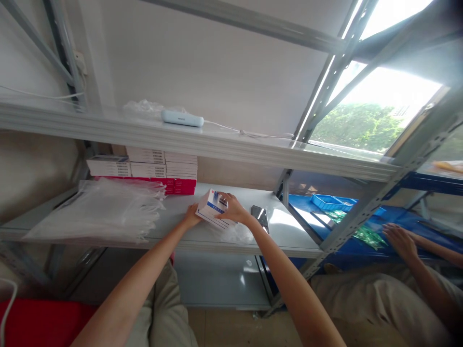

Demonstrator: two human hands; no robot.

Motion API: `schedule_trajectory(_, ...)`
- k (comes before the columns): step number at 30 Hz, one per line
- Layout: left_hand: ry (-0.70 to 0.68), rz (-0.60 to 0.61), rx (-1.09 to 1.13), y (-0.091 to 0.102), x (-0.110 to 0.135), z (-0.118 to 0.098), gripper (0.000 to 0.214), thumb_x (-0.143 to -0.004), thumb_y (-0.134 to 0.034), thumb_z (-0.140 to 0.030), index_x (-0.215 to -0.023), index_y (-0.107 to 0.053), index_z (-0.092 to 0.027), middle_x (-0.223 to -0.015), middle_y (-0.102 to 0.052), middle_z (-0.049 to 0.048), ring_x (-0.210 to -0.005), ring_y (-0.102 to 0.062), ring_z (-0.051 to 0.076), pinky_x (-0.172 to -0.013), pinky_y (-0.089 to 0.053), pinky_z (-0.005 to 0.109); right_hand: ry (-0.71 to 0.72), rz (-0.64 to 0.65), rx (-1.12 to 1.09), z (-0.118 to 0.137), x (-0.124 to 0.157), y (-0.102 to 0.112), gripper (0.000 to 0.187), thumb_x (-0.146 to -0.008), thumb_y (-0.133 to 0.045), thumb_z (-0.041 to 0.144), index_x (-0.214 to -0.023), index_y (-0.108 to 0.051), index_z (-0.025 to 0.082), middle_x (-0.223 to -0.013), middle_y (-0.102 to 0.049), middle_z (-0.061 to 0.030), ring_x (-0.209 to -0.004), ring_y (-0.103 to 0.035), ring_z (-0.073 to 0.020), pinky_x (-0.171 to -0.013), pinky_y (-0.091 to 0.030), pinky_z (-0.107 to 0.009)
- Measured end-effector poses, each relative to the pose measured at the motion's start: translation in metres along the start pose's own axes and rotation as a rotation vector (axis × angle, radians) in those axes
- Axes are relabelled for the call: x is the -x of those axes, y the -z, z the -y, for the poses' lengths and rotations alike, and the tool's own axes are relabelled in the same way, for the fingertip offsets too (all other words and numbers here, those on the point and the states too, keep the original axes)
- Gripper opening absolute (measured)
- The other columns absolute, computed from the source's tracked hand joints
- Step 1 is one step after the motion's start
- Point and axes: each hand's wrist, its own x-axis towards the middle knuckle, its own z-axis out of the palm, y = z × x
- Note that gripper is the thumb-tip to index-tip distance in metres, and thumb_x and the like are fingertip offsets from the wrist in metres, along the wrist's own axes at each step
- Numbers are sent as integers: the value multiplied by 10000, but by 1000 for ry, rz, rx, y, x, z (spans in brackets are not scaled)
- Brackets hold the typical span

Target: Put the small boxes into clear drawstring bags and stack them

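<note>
Between my two hands is a stack of small white boxes [211, 205] with blue print on the top face, held tilted over the grey shelf. My left hand [192, 216] grips its left end. My right hand [234, 209] wraps over the right side, fingers on the top. Right under the boxes lies crumpled clear plastic [237, 234]. A dark phone [260, 217] rests on the shelf just right of my right hand. To the left, a pile of clear plastic bags [104, 209] spreads over the shelf.
Behind the bags stand stacked white boxes [146, 164] on red boxes [181, 186]. A shelf board [217, 147] runs above, carrying a pale blue device [183, 118] with a cable. At right, beyond a metal post, a co-worker's hands [400, 239] are by a blue table with blue trays [334, 202].
</note>
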Motion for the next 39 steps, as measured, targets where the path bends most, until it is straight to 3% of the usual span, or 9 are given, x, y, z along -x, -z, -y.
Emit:
schedule_trajectory(4,19,-46,-99,3,4,-6,86,-726,-628,-230,-748,-663,-155,-901,-693,137,-1000,-589,323,-885,-389,378,-23,-4,33,1,9,1,914,-589,-803,442,-1376,-394,222,-1254,-509,-118,-1154,-446,-287,-951,-398,-428)
schedule_trajectory(9,87,-67,-111,24,5,-4,224,-833,-437,-230,-872,-644,-153,-726,-670,70,-756,-626,232,-735,-429,327,-43,46,133,8,14,5,897,-618,-775,483,-1391,-383,253,-1276,-501,-115,-1168,-443,-295,-943,-393,-446)
schedule_trajectory(13,99,-39,-89,42,8,1,269,-748,-427,-116,-922,-630,-147,-819,-682,67,-833,-623,210,-749,-445,308,-54,123,221,15,13,3,915,-617,-776,471,-1409,-373,252,-1279,-509,-129,-1169,-448,-305,-948,-375,-446)
schedule_trajectory(15,70,25,-79,50,11,1,286,-651,-441,-51,-819,-646,-160,-887,-687,63,-927,-605,205,-810,-440,300,-70,143,217,17,12,1,920,-616,-779,464,-1413,-373,251,-1269,-519,-131,-1166,-452,-304,-943,-373,-433)
schedule_trajectory(18,80,197,-37,60,14,-2,265,-573,-455,-29,-688,-647,-172,-723,-687,26,-790,-629,188,-737,-461,269,-80,145,196,20,12,-1,933,-603,-789,452,-1413,-376,242,-1245,-534,-128,-1152,-462,-302,-931,-377,-420)
schedule_trajectory(24,222,350,89,69,14,-9,191,-663,-548,-142,-826,-647,-152,-465,-616,-13,-429,-567,150,-462,-415,219,-28,111,168,29,22,-3,911,-612,-781,456,-1407,-383,260,-1278,-523,-113,-1178,-450,-301,-951,-366,-430)
schedule_trajectory(29,244,201,158,71,18,-9,108,-672,-650,-234,-659,-600,-139,-452,-596,-1,-327,-481,113,-400,-368,214,67,65,221,37,34,-11,906,-622,-784,421,-1416,-372,275,-1318,-505,-104,-1187,-442,-290,-977,-343,-435)
schedule_trajectory(35,187,-173,305,74,27,-19,149,-747,-530,-203,-860,-600,-137,-730,-635,15,-429,-458,54,-447,-362,181,193,49,300,43,42,-24,895,-610,-793,401,-1401,-396,273,-1306,-527,-90,-1166,-463,-271,-998,-319,-426)
schedule_trajectory(39,152,-180,430,72,44,-29,218,-736,-529,-212,-930,-602,-145,-789,-608,14,-473,-456,46,-465,-363,169,152,72,330,42,35,-26,873,-620,-785,437,-1393,-412,280,-1312,-535,-93,-1158,-479,-280,-973,-344,-431)
